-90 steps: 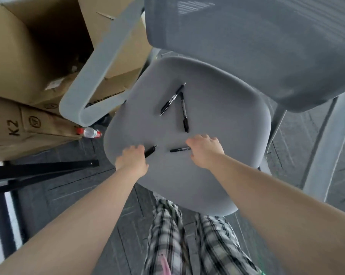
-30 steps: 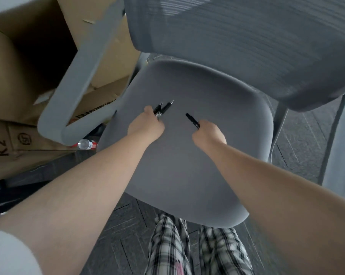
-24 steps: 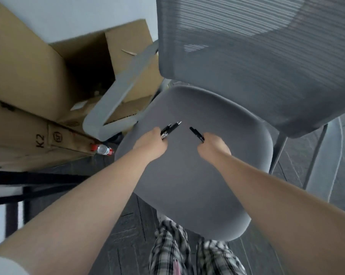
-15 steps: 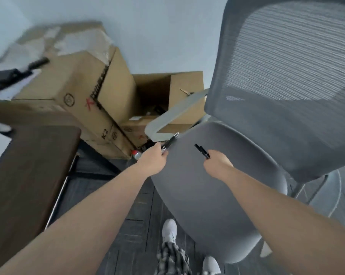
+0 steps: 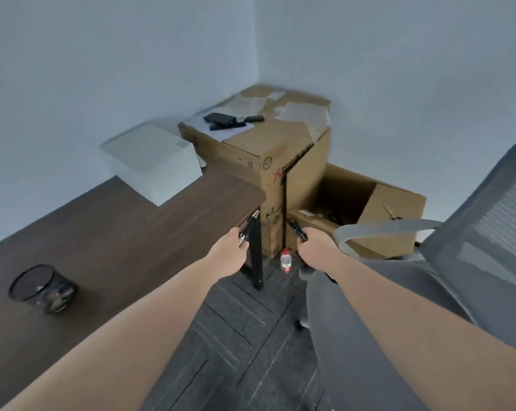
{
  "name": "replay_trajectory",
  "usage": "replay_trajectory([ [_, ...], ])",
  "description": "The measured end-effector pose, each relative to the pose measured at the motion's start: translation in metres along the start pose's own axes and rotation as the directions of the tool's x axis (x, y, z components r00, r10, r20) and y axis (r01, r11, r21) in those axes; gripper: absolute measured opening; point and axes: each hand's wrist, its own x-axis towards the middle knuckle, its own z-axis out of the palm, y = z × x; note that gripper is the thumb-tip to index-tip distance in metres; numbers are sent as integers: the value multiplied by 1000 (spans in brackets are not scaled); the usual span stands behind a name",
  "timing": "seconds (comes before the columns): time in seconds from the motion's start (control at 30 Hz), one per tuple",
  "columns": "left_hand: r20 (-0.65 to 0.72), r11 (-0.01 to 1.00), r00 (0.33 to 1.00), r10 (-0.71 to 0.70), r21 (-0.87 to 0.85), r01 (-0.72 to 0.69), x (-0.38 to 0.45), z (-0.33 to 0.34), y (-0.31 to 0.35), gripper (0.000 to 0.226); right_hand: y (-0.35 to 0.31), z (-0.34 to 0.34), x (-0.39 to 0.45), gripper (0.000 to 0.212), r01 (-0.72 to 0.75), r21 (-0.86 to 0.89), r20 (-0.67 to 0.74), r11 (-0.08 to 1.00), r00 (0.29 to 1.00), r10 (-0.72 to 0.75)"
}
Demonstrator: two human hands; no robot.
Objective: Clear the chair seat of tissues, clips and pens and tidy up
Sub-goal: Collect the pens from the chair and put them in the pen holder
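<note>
On my left, a mesh cup sits on the bench. My left hand grips pens pointing up-right; my right hand grips pens pointing up-left. The cardboard box behind reads "K-2". The chair stands right.

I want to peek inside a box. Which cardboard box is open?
The low cardboard box beside the chair's armrest is open: its flaps stand up and its inside looks dark. The tall cardboard box in the corner is shut, with black items on top.
</note>
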Motion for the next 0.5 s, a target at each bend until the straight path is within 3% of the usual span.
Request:
replay_trajectory([
  [0.17,-93,970,988,-119,-224,96,-8,-54,-75,16,-87,52,13,15,125,30,73,992,989,-126],
  [0.5,-233,935,945,-228,-324,145,-21,-188,-258,16,-274,198,43,13,206,125,224,971,947,-230],
])
